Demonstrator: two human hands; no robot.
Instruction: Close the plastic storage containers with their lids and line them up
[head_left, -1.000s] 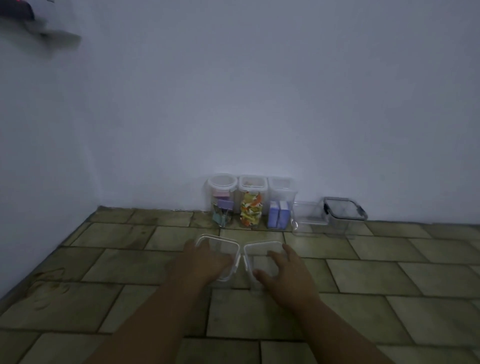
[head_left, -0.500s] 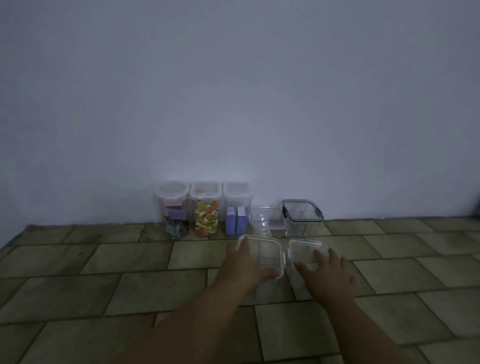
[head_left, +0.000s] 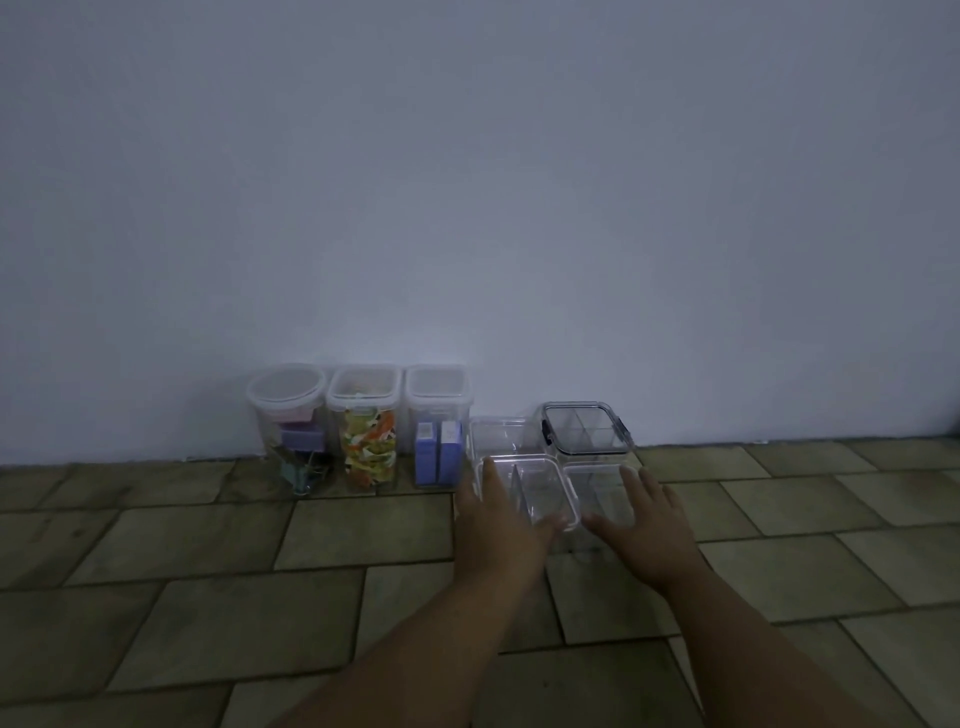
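FLOOR-LEVEL SORTING: A person's left hand (head_left: 501, 530) holds the near left corner of a clear divided container (head_left: 535, 488) on the tiled floor (head_left: 218, 613). Its fingers curl along the container's left side and the thumb hooks over the near rim. The right hand (head_left: 647, 527) lies flat on a second clear container (head_left: 597, 493) just beside the first, fingers straight and spread, thumb stretched to the left. Both forearms reach in from the bottom edge.

The two containers sit side by side — the dim light hides whether they touch — just in front of a small clear tub (head_left: 498, 434) and a dark-rimmed lidded box (head_left: 587, 428).

To the left, three tall lidded jars stand in a row against the pale wall (head_left: 519, 208): a binder-clip jar (head_left: 288, 431), a coloured-scrap jar (head_left: 368, 441) and a blue-packet jar (head_left: 439, 441). Open floor runs along the wall to the right of the dark-rimmed lidded box, and more broadly on the near side.
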